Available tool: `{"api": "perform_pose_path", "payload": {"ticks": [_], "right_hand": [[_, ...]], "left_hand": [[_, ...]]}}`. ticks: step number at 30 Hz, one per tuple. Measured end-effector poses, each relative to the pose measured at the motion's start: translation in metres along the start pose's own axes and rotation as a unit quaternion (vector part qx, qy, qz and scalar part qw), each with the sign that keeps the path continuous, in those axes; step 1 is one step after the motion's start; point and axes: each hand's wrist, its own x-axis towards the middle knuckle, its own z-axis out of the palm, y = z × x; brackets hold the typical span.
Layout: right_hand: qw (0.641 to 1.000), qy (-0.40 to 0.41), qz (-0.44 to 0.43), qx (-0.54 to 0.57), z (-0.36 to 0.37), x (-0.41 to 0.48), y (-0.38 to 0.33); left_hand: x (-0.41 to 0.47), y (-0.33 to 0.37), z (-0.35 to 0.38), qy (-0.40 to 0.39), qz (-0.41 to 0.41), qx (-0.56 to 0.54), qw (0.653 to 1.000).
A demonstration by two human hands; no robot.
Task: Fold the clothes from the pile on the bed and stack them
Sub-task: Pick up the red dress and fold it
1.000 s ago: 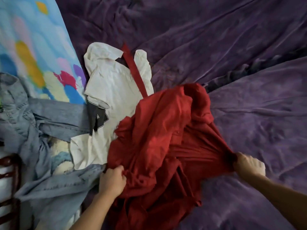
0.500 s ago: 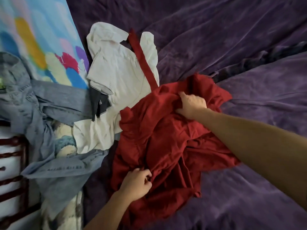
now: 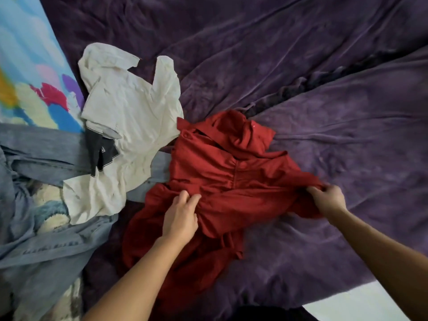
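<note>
While the left hand [image 3: 180,219] and right hand [image 3: 327,198] pinch the red garment [image 3: 222,167], bunching hides its sleeves.

Clothes on a bed: one red garment [image 3: 220,172], one white shirt [image 3: 129,117], one dark grey piece [image 3: 99,151], blue denim [image 3: 46,154] of uncertain count, one purple blanket [image 3: 324,89], one patterned sheet [image 3: 30,72], and two hands, left hand [image 3: 180,218] and right hand [image 3: 327,200].

Beyond the fingers of our right hand [image 3: 327,201], purple blanket [image 3: 352,126] lies open; beside those of our left hand [image 3: 179,218], white shirt [image 3: 134,117] and denim [image 3: 46,156] crowd.
</note>
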Motion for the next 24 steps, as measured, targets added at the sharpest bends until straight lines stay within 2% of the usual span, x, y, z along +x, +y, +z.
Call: {"api": "perform_pose_path", "payload": {"ticks": [2,4,7,9,11,13,16,18,19,22,24], "right_hand": [[0.974,-0.045,0.041,0.22,-0.017,-0.005,-0.035],[0.922,-0.108,0.064,0.367,-0.042,-0.014,-0.072],[0.861,-0.189,0.042,0.471,-0.092,-0.037,-0.117],[0.827,-0.227,0.019,0.514,-0.126,-0.056,-0.133],[0.799,-0.26,0.009,0.542,-0.152,-0.079,-0.142],[0.776,-0.294,-0.012,0.558,-0.171,-0.106,-0.15],[0.739,-0.346,-0.065,0.575,-0.194,-0.155,-0.157],[0.719,-0.379,-0.104,0.573,-0.206,-0.191,-0.159],[0.715,-0.386,-0.123,0.569,-0.212,-0.208,-0.159],[0.716,-0.383,-0.183,0.555,-0.234,-0.255,-0.156],[0.722,-0.361,-0.211,0.551,-0.253,-0.278,-0.153]], "left_hand": [[0.009,-0.006,-0.011,-0.009,-0.018,0.076,0.997],[0.014,-0.01,-0.026,-0.029,-0.027,0.148,0.988],[0.013,-0.007,-0.046,-0.045,-0.032,0.185,0.981],[0.01,0.002,-0.064,-0.006,-0.034,0.18,0.983],[0.006,0.013,-0.083,0.07,-0.02,0.169,0.983],[-0.002,0.03,-0.101,0.131,0.025,0.117,0.984],[-0.023,0.081,-0.125,0.127,0.106,0.01,0.986],[-0.04,0.125,-0.138,0.137,0.128,-0.075,0.979],[-0.051,0.145,-0.146,0.154,0.142,-0.141,0.968],[-0.081,0.181,-0.179,0.224,0.222,-0.34,0.886],[-0.093,0.183,-0.211,0.184,0.208,-0.445,0.851]]}}
